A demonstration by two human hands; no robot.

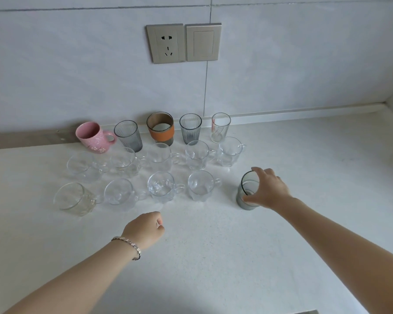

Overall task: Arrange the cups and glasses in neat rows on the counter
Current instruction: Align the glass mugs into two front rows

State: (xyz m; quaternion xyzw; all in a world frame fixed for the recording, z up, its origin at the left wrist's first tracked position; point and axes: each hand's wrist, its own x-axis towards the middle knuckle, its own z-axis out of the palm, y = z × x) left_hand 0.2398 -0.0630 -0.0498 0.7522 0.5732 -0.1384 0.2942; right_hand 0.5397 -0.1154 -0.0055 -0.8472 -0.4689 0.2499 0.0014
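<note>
R hand (268, 189) gripping grey tumbler (246, 191) upright on counter (213, 257), just right of front-row clear cups (201, 185). L hand (144, 228) fisted, empty, nearer than that row.

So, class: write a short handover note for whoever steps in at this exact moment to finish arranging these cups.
Right hand: grip closed on the grey glass, which sits at the right end of the front row.
Left hand: loose fist over the counter, holding nothing.
Done: back row of five, starting with the pink mug; middle row of five clear cups; front row of four clear cups.
Left: line up the grey glass, let go.
</note>
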